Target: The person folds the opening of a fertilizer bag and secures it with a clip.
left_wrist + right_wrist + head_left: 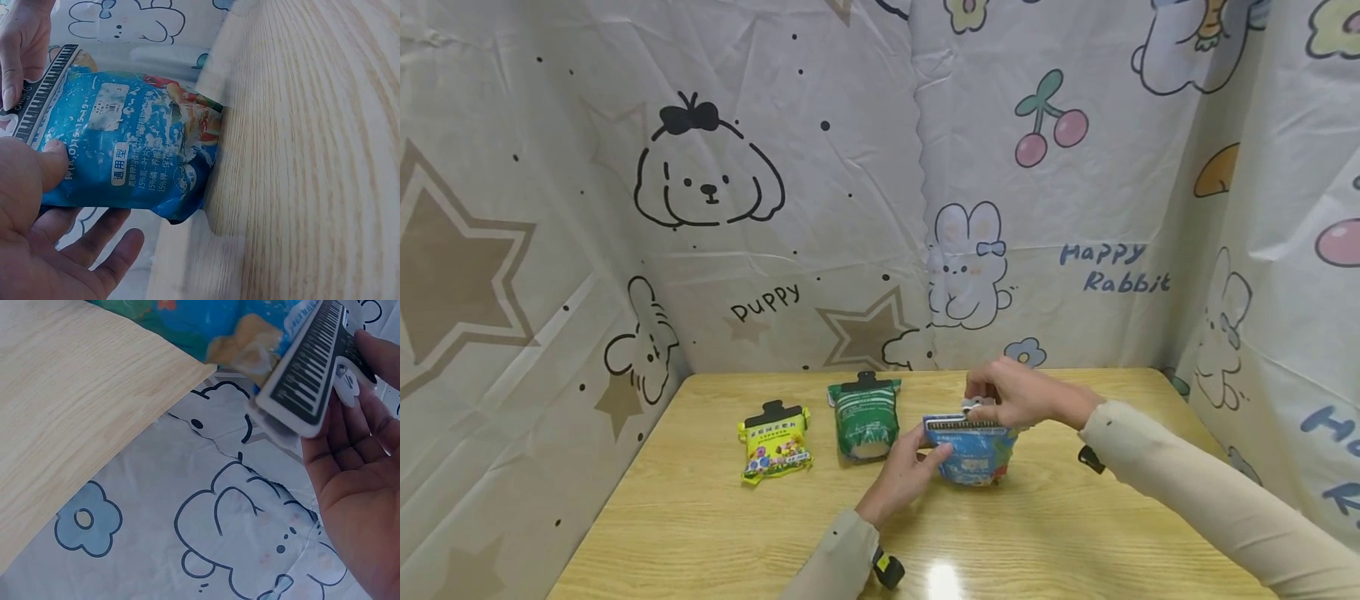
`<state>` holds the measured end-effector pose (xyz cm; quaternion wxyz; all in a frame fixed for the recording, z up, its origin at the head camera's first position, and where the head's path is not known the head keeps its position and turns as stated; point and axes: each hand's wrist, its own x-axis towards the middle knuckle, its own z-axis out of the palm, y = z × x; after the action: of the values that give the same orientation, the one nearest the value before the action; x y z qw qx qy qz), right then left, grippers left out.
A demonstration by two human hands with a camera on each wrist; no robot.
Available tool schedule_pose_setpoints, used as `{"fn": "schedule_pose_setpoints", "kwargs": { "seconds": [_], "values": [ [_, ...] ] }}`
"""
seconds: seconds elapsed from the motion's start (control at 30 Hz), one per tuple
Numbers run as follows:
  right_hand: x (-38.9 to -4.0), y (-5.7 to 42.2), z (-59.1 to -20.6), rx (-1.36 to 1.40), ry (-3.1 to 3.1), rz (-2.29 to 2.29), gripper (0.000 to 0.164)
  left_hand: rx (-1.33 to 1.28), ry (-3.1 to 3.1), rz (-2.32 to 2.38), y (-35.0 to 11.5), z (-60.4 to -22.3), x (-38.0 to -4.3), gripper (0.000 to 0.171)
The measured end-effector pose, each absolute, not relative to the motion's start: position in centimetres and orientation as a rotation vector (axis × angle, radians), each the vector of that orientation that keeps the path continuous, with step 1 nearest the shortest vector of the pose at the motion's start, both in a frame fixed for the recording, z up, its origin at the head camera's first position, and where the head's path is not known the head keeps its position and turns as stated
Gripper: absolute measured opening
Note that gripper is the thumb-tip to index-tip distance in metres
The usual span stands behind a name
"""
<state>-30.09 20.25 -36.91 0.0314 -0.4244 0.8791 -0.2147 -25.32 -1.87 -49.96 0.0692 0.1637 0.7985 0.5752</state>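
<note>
A blue printed fertilizer bag [973, 458] stands upright on the table. Across its top lies a clip [303, 372] with a black-and-white piano-key pattern. My left hand [907, 475] holds the bag's left side near the top, thumb on the front face and other fingers behind; two or three of those fingers stick out past the bag in the left wrist view. From above, my right hand [1011, 393] pinches the clip's handle between thumb and fingers. In the right wrist view, the right hand [356, 456] is beside the clip, and the bag's lower part is cut off.
Left of the blue bag stands a green bag [865, 423] with a black clip [867, 381] on top. Farther left lies a smaller yellow bag [777, 447], also with a black clip [772, 412]. A printed cloth [850, 208] surrounds the wooden table [700, 533] at the back and sides.
</note>
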Motion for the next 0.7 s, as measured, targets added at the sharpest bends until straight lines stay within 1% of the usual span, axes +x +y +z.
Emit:
{"fn": "schedule_pose_setpoints", "kwargs": {
  "seconds": [0.2,0.37,0.43,0.6,0.7],
  "values": [
    [-30.1,20.4,-37.2,-1.296,2.72,-0.667,0.01,0.478,2.387,1.748,-1.9,-50.1,-25.4,0.028],
    [-30.0,20.6,-37.0,-1.248,2.745,-0.69,0.023,0.471,2.38,1.762,-1.9,-50.0,-25.5,0.029],
    [-29.8,20.7,-36.7,-1.235,2.778,-0.708,0.025,0.467,2.375,1.771,-2.0,-49.9,-25.4,0.029],
    [-29.0,21.3,-36.0,-1.256,2.929,-0.778,0.021,0.491,2.373,1.794,-2.0,-50.0,-25.3,0.032],
    [-28.3,22.1,-35.7,-1.28,3.005,-0.859,0.021,0.513,2.366,1.796,-1.9,-50.1,-25.2,0.036]
  ]
}}
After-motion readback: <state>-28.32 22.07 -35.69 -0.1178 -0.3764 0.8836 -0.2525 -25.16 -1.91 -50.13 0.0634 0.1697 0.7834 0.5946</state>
